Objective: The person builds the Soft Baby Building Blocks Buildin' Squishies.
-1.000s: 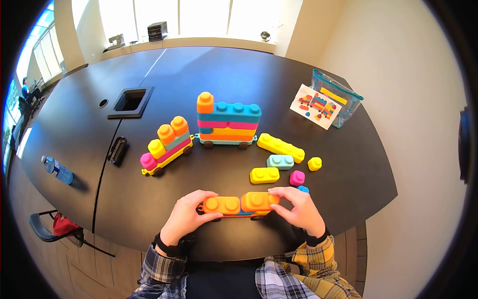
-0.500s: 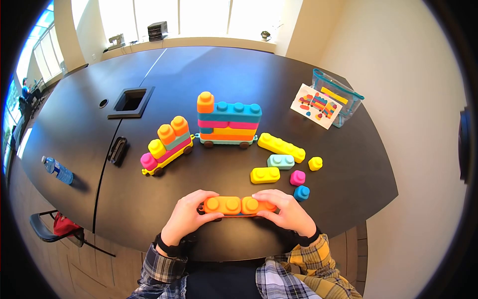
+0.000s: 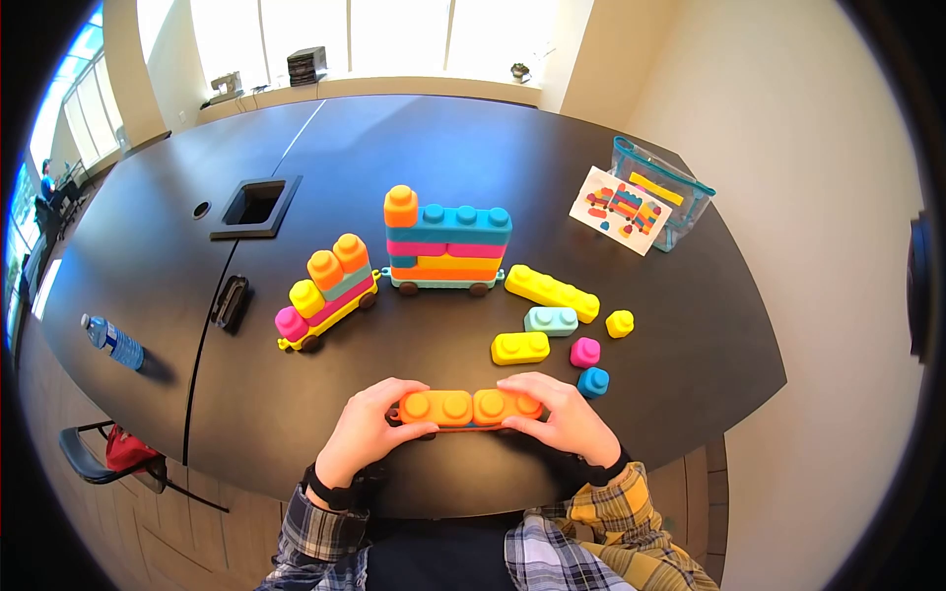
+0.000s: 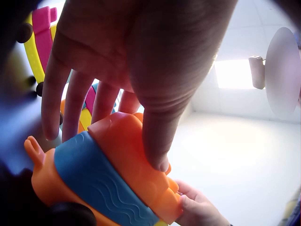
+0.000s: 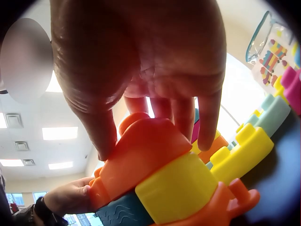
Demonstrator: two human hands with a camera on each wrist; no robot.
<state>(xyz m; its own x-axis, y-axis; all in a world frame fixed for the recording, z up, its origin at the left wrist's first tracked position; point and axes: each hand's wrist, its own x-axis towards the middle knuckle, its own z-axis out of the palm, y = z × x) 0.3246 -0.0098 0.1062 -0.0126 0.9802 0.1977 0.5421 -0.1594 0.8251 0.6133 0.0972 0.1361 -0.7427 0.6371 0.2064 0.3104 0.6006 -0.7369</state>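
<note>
At the table's near edge, a small toy wagon with an orange wheeled base point(image 4: 44, 181) carries a blue block point(image 4: 94, 172) and a yellow block point(image 5: 176, 188). On top, end to end and level, lie a left orange block point(image 3: 436, 407) and a right orange block point(image 3: 496, 406). My left hand point(image 3: 367, 426) grips the left orange block, thumb on the near side, fingers on the far side. The right orange block is held the same way by my right hand point(image 3: 570, 419). In the right wrist view, it sits directly over the yellow block.
Beyond the hands stand a tall block wagon point(image 3: 448, 246) and a stepped one point(image 3: 330, 295). Several loose blocks, including a long yellow block point(image 3: 552, 293) and a blue cube point(image 3: 593, 382), lie to the right. A picture card point(image 3: 621, 210) leans on a clear pouch point(image 3: 680, 197). A water bottle point(image 3: 113, 342) stands left.
The right orange block has gone from raised and slightly tilted to level beside the left one. My right hand has moved left and further over it; my left hand keeps its grip.
</note>
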